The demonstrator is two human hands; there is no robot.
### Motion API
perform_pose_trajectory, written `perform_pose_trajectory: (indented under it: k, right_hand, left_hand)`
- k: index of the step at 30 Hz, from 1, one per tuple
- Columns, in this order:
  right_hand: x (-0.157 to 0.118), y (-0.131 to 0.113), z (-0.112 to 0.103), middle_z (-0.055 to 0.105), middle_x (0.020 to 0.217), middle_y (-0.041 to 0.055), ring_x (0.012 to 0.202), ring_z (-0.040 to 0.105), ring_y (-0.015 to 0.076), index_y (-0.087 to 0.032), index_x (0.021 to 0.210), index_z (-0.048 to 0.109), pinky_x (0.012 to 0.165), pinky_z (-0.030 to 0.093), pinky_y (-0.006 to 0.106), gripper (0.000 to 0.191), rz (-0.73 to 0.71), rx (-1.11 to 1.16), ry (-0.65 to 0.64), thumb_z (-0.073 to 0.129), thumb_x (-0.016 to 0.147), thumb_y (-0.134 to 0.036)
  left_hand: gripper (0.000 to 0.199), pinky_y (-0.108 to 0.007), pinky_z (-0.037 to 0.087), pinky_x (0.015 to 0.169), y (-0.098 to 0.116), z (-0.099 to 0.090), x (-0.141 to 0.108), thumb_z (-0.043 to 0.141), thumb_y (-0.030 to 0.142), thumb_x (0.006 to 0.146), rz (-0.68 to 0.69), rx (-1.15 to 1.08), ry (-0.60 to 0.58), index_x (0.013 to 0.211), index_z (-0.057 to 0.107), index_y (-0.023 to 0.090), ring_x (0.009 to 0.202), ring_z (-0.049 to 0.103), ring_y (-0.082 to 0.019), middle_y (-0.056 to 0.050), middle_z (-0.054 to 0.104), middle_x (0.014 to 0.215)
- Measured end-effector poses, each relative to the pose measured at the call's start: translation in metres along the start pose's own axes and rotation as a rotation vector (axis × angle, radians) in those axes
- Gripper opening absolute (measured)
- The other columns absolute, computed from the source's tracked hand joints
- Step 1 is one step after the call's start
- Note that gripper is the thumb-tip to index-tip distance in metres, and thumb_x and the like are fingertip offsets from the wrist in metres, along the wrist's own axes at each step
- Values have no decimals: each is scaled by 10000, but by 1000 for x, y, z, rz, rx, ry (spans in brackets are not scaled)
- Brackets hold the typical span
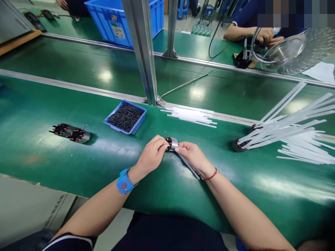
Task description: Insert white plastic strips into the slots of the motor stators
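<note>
Cylinders, metal-sided: 5 counted on the near green surface [112,160]. One held cylinder [172,144], off the surface's edges, roughly mid-width, between the two hands. Two left cylinders [80,135], end to end, well apart from the left hand. Two right cylinders [240,145], partly hidden, with white strips [285,118] standing out of them at a slant.

Blue tray [140,124]: 1, filled with short black pieces [125,116], too many to count; it sits near the far edge. Flat strip pile [192,116]: 1, along the far edge by the metal post [142,52]. Second strip pile [306,148], far right; strips overlap, count not possible.

Room: green surface runs from the hands to the near edge, and on the left to the left cylinders.

Grip: left hand [154,153], thumb and forefinger together, clamped on the coil end. Right hand [193,157], fingers closed on the opposite end; loose strips [188,166] slant below it towards the wrist.
</note>
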State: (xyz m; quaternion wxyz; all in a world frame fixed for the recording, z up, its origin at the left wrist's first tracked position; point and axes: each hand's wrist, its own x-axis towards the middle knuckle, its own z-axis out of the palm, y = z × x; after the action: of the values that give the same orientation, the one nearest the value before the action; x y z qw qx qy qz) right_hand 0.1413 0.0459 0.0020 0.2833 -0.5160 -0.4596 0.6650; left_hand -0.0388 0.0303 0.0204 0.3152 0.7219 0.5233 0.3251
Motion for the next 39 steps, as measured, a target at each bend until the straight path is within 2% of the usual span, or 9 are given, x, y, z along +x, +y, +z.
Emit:
perform_pose_trajectory:
  k: [3, 7, 12, 16, 19, 22, 27, 33, 39]
  right_hand:
    - [1, 5, -1, 520, 636, -39, 575, 414, 103, -168, 753, 578, 569, 319, 226, 260, -69, -126, 43, 641, 706, -415]
    - [0, 12, 1, 608, 687, -18, 624, 512, 137, -189, 828, 634, 598, 372, 238, 224, -161, -365, 90, 584, 789, -404]
    - [-8, 4, -4, 692, 1069, 31, 974, 613, 200, -255, 1084, 664, 849, 419, 308, 296, -270, -545, -56, 436, 913, -333]
    - [-7, -19, -23, 684, 1050, 49, 914, 618, 194, -255, 1159, 631, 810, 442, 306, 335, -309, -755, -177, 442, 916, -389]
    - [11, -35, -37, 659, 958, 70, 889, 580, 205, -201, 1058, 657, 801, 434, 314, 298, -442, -969, 109, 476, 899, -377]
    - [41, -42, -46, 612, 1048, 122, 1011, 523, 251, -150, 1070, 620, 872, 398, 348, 255, -506, -1227, 389, 487, 883, -262]
    - [76, -40, -48, 622, 963, 129, 919, 549, 246, -129, 1003, 613, 790, 407, 325, 205, -401, -1440, 316, 473, 865, -188]
    - [75, -42, -49, 572, 1062, 164, 985, 493, 272, -109, 1073, 569, 792, 378, 350, 254, -432, -1460, 384, 416, 889, -195]
    - [80, -51, -51, 602, 972, 196, 964, 499, 295, -86, 888, 646, 779, 356, 375, 260, -451, -1462, 260, 394, 863, -146]
  left_hand:
    - [183, -295, 409, 820, -2, 2, -1, 401, 180, 914, 23, -2, 17, 809, 551, 178, 876, 521, -164, -39, 556, 881]
    - [84, -306, 425, 799, -11, 9, 0, 513, 258, 865, -143, -73, -8, 866, 541, 179, 889, 511, -173, -36, 520, 922]
    - [117, -347, 417, 843, -20, 14, 1, 599, 244, 785, -217, -91, -49, 881, 592, 177, 979, 492, -211, -52, 524, 997]
    - [126, -351, 416, 838, -22, 15, 3, 628, 248, 759, -241, -114, -31, 851, 592, 169, 959, 494, -210, -53, 523, 993]
    - [126, -328, 424, 814, -25, 16, 4, 627, 244, 757, -235, -168, -13, 850, 604, 164, 944, 502, -198, -53, 509, 995]
    - [124, -310, 431, 823, -29, 16, 6, 593, 231, 777, -206, -235, 12, 884, 616, 171, 938, 516, -179, -55, 500, 1037]
    - [170, -328, 418, 831, -30, 5, 11, 521, 313, 835, -209, -122, -24, 823, 614, 172, 999, 502, -208, -67, 532, 1020]
    - [224, -277, 406, 657, -23, -3, 12, 523, 346, 816, -217, -59, -79, 697, 565, 161, 772, 498, -159, -32, 507, 841]
    - [186, -230, 355, 545, -18, -3, 9, 554, 348, 778, -291, -133, -161, 786, 586, 164, 588, 427, -99, 19, 472, 720]
